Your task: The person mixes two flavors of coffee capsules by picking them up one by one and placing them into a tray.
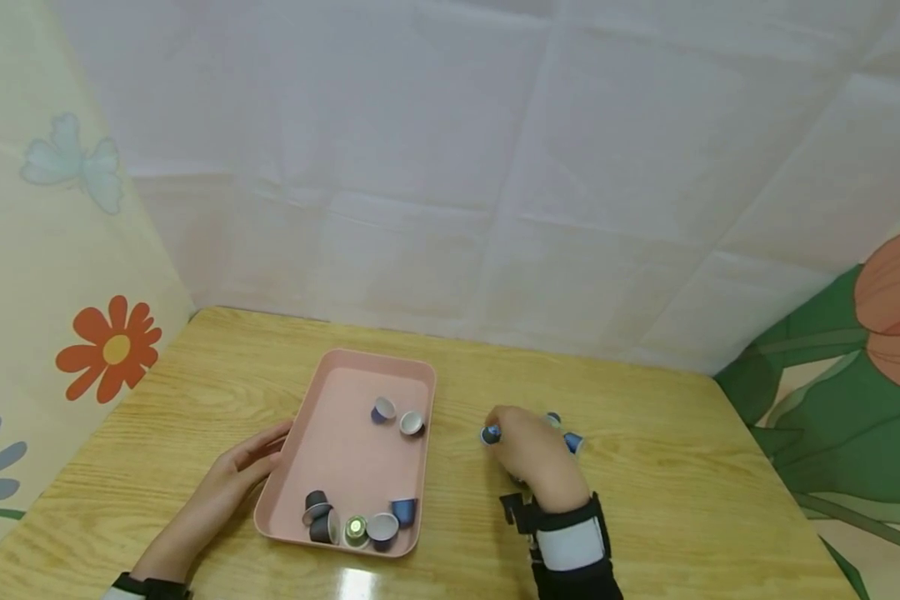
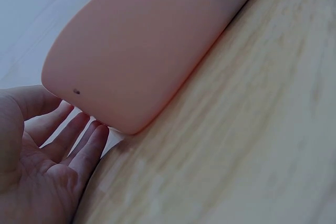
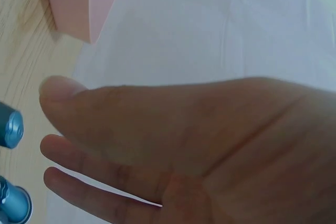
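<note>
My left hand [image 1: 232,471] is at the left side of a pink tray [image 1: 345,358], its relaxed fingertips right at the outer wall in the left wrist view. Right of the tray, my right hand [image 1: 540,458] reaches down over several small coffee capsules. One dark blue capsule [image 1: 491,434] shows at its fingertips in the head view. In the right wrist view, thumb [image 3: 60,90] and fingers stretch toward two blue capsules, the nearer capsule [image 3: 10,127] just beyond the tips. A blue capsule [image 1: 573,442] shows past the hand, which hides part of the group.
Inside the tray, a blue-sided capsule [image 1: 382,410] and a white-faced capsule [image 1: 411,424] lie near the right wall. Along its near edge are several more, among them a green capsule [image 1: 356,530] and a blue capsule [image 1: 403,512]. A white cloth [image 1: 450,208] hangs behind the wooden table [image 1: 667,475].
</note>
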Demonstrator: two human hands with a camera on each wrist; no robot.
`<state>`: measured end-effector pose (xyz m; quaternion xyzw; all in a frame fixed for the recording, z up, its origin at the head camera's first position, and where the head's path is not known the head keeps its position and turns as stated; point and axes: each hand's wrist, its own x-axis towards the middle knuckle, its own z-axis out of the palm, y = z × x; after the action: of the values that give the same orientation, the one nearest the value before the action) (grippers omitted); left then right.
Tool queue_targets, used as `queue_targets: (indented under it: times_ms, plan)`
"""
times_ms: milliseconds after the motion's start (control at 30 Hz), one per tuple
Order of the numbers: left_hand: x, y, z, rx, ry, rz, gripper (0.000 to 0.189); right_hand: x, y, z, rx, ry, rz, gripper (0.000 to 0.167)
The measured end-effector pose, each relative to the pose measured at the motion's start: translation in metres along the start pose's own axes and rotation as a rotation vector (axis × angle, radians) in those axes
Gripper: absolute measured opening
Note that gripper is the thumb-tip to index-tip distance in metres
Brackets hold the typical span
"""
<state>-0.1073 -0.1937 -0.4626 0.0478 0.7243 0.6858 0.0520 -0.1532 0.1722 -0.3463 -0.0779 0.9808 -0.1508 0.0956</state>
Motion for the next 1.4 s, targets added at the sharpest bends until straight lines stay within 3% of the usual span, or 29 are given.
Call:
queue_targets:
  times_ms: [367, 667, 967, 1400]
  plan:
    - [-0.001, 0.002, -0.002, 0.021, 0.005, 0.011, 0.052, 0.004, 0.014, -0.003, 0.012, -0.029, 0.044, 0.027]
    - [-0.001, 0.001, -0.002, 0.021, 0.003, 0.005, 0.053, 0.011, 0.018, 0.007, -0.051, -0.022, 0.065, 0.023]
    - [0.000, 0.001, -0.001, 0.008, 0.005, -0.014, 0.054, 0.015, 0.020, 0.017, -0.126, 0.003, 0.014, 0.017]
    - [0.000, 0.000, -0.001, 0.009, -0.004, 0.005, 0.053, 0.019, 0.023, 0.023, -0.121, -0.018, 0.030, 0.017]
